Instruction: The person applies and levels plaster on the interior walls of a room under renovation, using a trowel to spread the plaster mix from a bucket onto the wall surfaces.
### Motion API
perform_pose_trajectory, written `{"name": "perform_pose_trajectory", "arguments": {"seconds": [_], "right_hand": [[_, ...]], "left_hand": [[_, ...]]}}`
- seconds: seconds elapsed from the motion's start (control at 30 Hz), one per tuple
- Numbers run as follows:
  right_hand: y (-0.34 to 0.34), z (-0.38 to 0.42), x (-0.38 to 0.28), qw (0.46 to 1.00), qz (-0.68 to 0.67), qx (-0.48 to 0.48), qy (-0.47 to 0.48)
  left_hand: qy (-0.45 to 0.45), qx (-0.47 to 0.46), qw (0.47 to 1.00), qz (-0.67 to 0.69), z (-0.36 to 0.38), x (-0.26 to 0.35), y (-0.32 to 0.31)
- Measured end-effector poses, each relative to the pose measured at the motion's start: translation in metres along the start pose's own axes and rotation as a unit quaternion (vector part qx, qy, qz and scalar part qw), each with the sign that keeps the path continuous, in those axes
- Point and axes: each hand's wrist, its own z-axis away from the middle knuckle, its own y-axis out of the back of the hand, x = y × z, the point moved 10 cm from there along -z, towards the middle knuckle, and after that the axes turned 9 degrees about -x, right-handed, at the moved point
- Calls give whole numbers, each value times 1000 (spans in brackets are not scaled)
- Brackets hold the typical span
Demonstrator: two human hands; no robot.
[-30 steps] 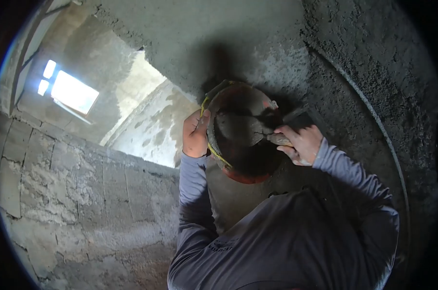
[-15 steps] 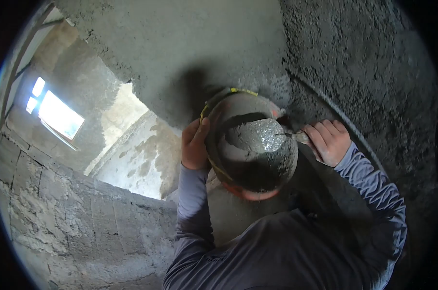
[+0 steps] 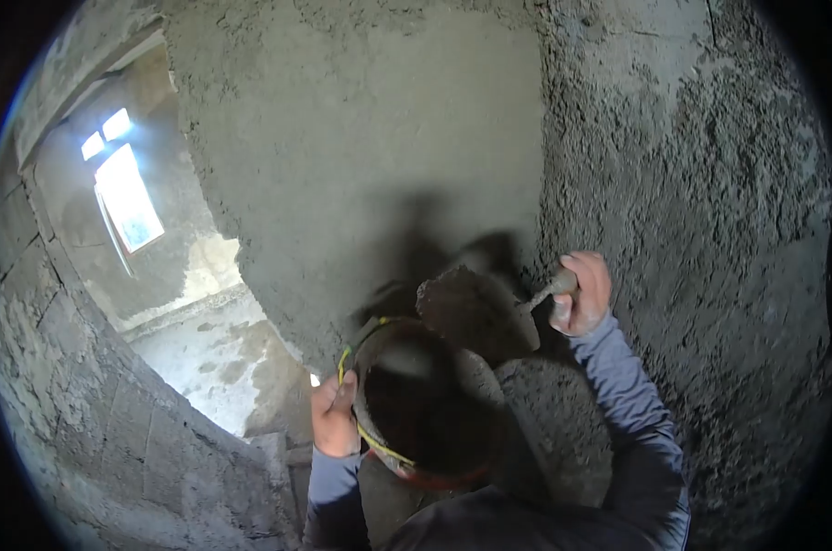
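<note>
My left hand [image 3: 333, 418] grips the rim of a round mortar pan [image 3: 425, 404], held low against my chest; the pan has a yellow-edged rim and a dark inside. My right hand [image 3: 581, 292] is closed on the handle of a trowel [image 3: 478, 310]. The trowel blade is lifted above the pan and carries wet grey mortar, close to the plastered wall [image 3: 370, 165]. Both arms wear grey long sleeves.
Rough wet plaster [image 3: 691, 211] covers the wall to the right. A block wall [image 3: 76, 404] runs along the left. Beyond a doorway opening, a bright window [image 3: 127, 193] lights another room. A pale concrete floor [image 3: 209, 367] lies below.
The pan has dropped lower and nearer my body. The trowel has come out of the pan with mortar and risen toward the wall. The view has tilted up.
</note>
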Motion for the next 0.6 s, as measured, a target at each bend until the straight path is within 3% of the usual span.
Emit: {"name": "perform_pose_trajectory", "arguments": {"seconds": [0.13, 0.23, 0.27, 0.3, 0.37, 0.4, 0.47, 0.5, 0.53, 0.57, 0.6], "right_hand": [[-50, -33, 56, 985, -158, 49, -48], [-140, -44, 136, 958, -245, 91, -118], [-171, -60, 169, 875, -406, 110, -238], [-212, -76, 188, 752, -549, 121, -345], [-222, -138, 191, 869, -385, 108, -292], [-212, -170, 148, 992, -37, 77, -94], [-243, -136, 142, 991, 6, 58, -119], [-267, -102, 129, 987, 49, 37, -145], [-278, -56, 112, 953, -213, -45, -210], [-290, 2, 91, 750, -581, -16, -315], [-295, 66, 62, 557, -708, 37, -433]], "left_hand": [[13, 22, 1000, -5, 18, -16, -2], [14, 58, 995, -85, 32, -21, -1], [18, 73, 990, -123, 37, -20, -2], [24, 82, 989, -118, 42, -23, 0], [13, 95, 983, -157, 49, -16, 5], [11, 101, 975, -196, 54, -12, 3], [6, 115, 980, -162, 61, -8, 4], [3, 133, 968, -212, 73, -8, 18], [-10, 150, 955, -256, 75, -7, 26], [-34, 162, 971, -170, 72, -7, 23], [-30, 162, 971, -172, 78, -5, 29]]}}
